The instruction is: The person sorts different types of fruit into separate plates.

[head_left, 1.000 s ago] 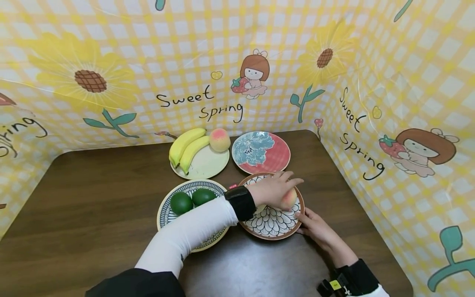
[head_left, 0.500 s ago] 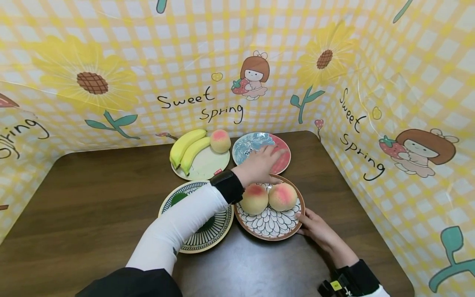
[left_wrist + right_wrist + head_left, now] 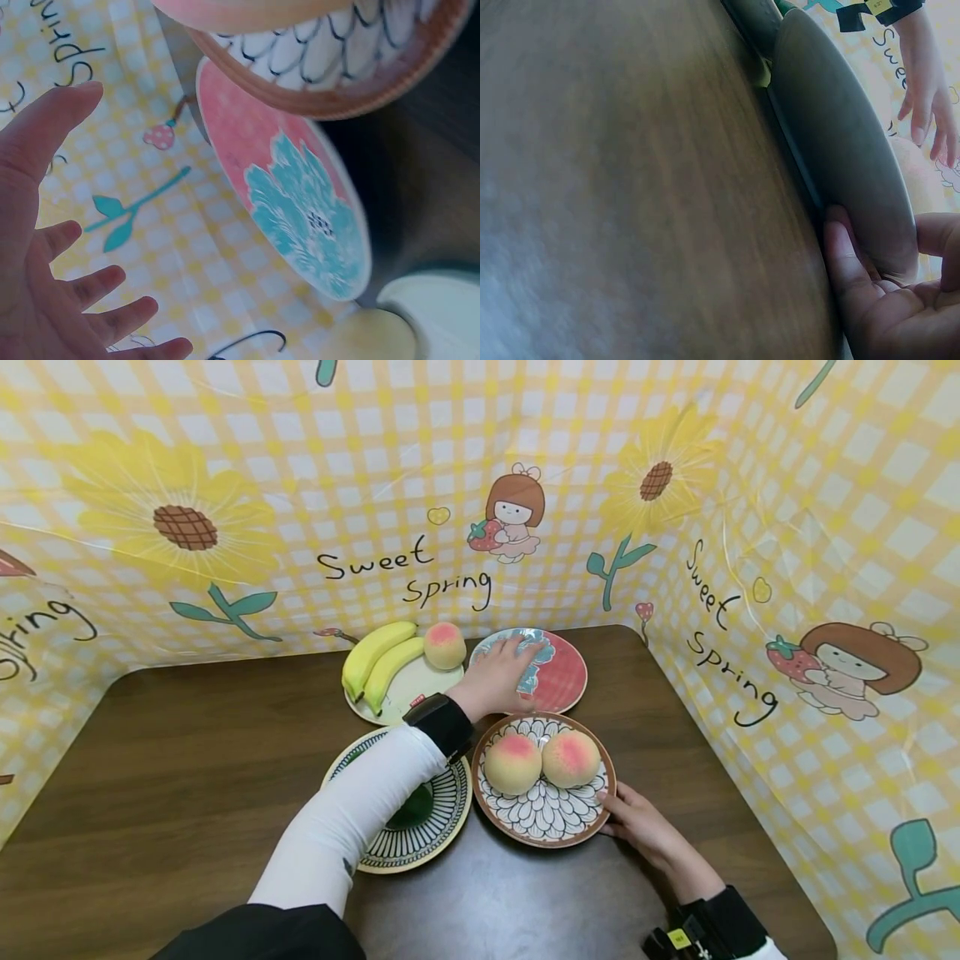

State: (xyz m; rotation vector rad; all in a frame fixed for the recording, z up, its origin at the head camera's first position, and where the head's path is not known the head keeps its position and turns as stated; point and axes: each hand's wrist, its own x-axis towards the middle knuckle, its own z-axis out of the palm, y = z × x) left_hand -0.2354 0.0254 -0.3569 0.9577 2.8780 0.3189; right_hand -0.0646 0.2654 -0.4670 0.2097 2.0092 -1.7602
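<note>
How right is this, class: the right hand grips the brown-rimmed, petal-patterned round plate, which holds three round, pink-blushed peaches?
Not three: the head view shows two round, pink-blushed peaches on the brown-rimmed, petal-patterned round plate. The right hand does grip it.

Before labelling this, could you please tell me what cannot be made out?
Head view: green fruit, partly behind the left sleeve.
Head view: pink plate, partly behind the left hand.
Left wrist view: peach, cut by the top edge.
Right wrist view: held plate, upper face turned away.
</note>
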